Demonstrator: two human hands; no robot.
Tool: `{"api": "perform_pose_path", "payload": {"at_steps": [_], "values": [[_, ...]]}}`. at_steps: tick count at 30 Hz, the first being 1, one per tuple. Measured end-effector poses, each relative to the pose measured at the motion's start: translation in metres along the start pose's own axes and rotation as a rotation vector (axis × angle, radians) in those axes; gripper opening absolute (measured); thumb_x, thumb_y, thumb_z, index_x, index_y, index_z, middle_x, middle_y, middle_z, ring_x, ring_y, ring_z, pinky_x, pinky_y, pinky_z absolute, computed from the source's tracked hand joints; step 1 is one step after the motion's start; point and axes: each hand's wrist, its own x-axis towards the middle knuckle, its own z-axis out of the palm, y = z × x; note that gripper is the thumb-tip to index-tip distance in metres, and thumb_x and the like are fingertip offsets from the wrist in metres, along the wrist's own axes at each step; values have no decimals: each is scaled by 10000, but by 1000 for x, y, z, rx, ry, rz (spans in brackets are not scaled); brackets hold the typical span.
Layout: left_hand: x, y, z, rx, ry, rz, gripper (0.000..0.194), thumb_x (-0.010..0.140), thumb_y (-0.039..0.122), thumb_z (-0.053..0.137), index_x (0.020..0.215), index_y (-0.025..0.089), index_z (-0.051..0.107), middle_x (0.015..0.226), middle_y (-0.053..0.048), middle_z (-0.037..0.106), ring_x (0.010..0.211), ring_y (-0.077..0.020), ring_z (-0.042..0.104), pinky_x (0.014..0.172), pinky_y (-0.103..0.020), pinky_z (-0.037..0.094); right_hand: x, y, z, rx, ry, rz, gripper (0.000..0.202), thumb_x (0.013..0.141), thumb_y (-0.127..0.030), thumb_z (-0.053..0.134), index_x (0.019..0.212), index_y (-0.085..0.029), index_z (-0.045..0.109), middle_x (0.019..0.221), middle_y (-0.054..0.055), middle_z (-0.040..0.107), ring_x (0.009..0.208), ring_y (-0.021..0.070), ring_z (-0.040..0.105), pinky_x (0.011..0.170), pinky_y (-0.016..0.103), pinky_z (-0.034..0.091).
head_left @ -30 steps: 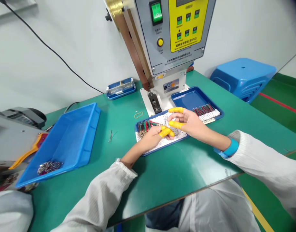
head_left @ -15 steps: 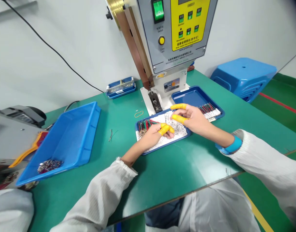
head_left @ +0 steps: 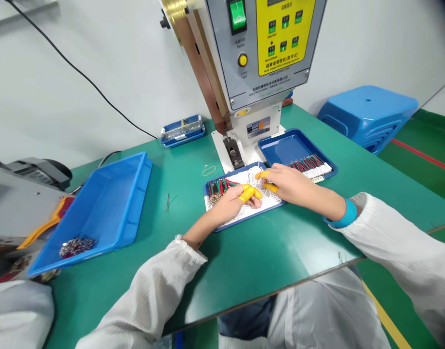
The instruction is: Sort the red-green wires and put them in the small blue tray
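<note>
My left hand (head_left: pixel 237 199) is over the near blue tray (head_left: pixel 231 224), its yellow-covered fingertips pinched together. Whatever lies between them is too small to make out. Bundled red, green and black wires (head_left: pixel 222 185) with brassy ends lie in the tray beside that hand. My right hand (head_left: pixel 289 183) is above the tray's right part, its yellow-covered thumb and forefinger apart with a gap between them. Beneath it are many small white pieces (head_left: pixel 268 198), partly hidden by the fingers.
The crimping machine (head_left: pixel 258 97) stands behind the tray. A second blue tray (head_left: pixel 285 143) holds a row of wires with white ends (head_left: pixel 311 166). A large blue bin (head_left: pixel 109 203) with metal parts is at left. Loose wire (head_left: pixel 167 202) and a rubber band (head_left: pixel 208 170) lie on the table.
My right hand has come down toward the white pieces, its palm turning downward. My left hand has stayed almost still, fingertips pinched.
</note>
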Motion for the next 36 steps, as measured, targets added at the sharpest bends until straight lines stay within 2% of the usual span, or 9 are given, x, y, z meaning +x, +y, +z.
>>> {"api": "perform_pose_path", "payload": {"at_steps": [4, 8, 11, 13, 15, 18, 22, 28, 36], "values": [[-1, 2, 1, 35, 2, -2, 420, 987, 504, 606, 952, 96, 698, 871, -115, 740, 798, -167, 703, 823, -313, 559, 2, 1, 2, 110, 86, 27, 206, 934, -171, 614, 1093, -208, 738, 1063, 100, 757, 942, 269, 645, 816, 397, 507], [-2, 7, 3, 90, -9, -4, 437, 998, 515, 580, 932, 101, 701, 860, -108, 732, 802, -168, 693, 812, -299, 546, 5, -2, -1, 439, 244, 193, 229, 924, -277, 669, 1141, -222, 717, 949, 62, 747, 758, 205, 650, 701, 370, 535], [-3, 12, 3, 134, -45, -8, 440, 1007, 511, 561, 930, 106, 714, 832, -97, 724, 797, -167, 681, 811, -292, 529, 7, -4, -4, 714, 323, 255, 269, 879, -328, 742, 1128, -228, 714, 999, 69, 754, 867, 220, 703, 791, 395, 586], [-3, 14, 2, 173, -60, -4, 440, 1004, 509, 561, 897, 113, 720, 813, -89, 716, 792, -169, 670, 812, -289, 516, 8, -3, -5, 848, 320, 275, 301, 819, -342, 810, 1082, -226, 720, 993, 67, 760, 913, 230, 721, 877, 426, 602], [-4, 16, 1, 208, -66, 2, 430, 999, 492, 566, 839, 121, 712, 825, -86, 713, 811, -175, 661, 825, -294, 505, 9, -3, -5, 931, 316, 308, 356, 757, -360, 870, 1051, -221, 724, 964, 63, 762, 896, 229, 727, 898, 442, 614], [-5, 18, 0, 254, -86, 2, 386, 989, 436, 579, 794, 126, 698, 837, -77, 698, 806, -172, 633, 809, -292, 486, 10, -4, -5, 995, 332, 357, 414, 708, -391, 913, 1030, -211, 727, 948, 69, 760, 860, 224, 731, 858, 436, 637], [-6, 18, 1, 261, -108, -10, 348, 982, 394, 581, 797, 123, 697, 808, -64, 674, 745, -152, 595, 732, -272, 458, 11, -7, -6, 1069, 356, 403, 422, 707, -409, 920, 1020, -206, 724, 906, 60, 748, 800, 207, 734, 811, 421, 660], [-5, 15, -1, 253, -144, 33, 385, 985, 442, 589, 781, 131, 690, 850, -86, 685, 829, -183, 635, 827, -306, 485, 11, -9, -7, 1084, 397, 417, 418, 719, -429, 913, 1021, -213, 722, 900, 55, 730, 823, 216, 734, 841, 444, 672], [-4, 16, -1, 249, -147, 32, 403, 991, 456, 592, 791, 126, 711, 868, -91, 692, 844, -184, 640, 848, -300, 486, 12, -9, -5, 1087, 414, 414, 400, 753, -422, 890, 1047, -214, 717, 921, 68, 740, 854, 228, 746, 887, 465, 660]]}}
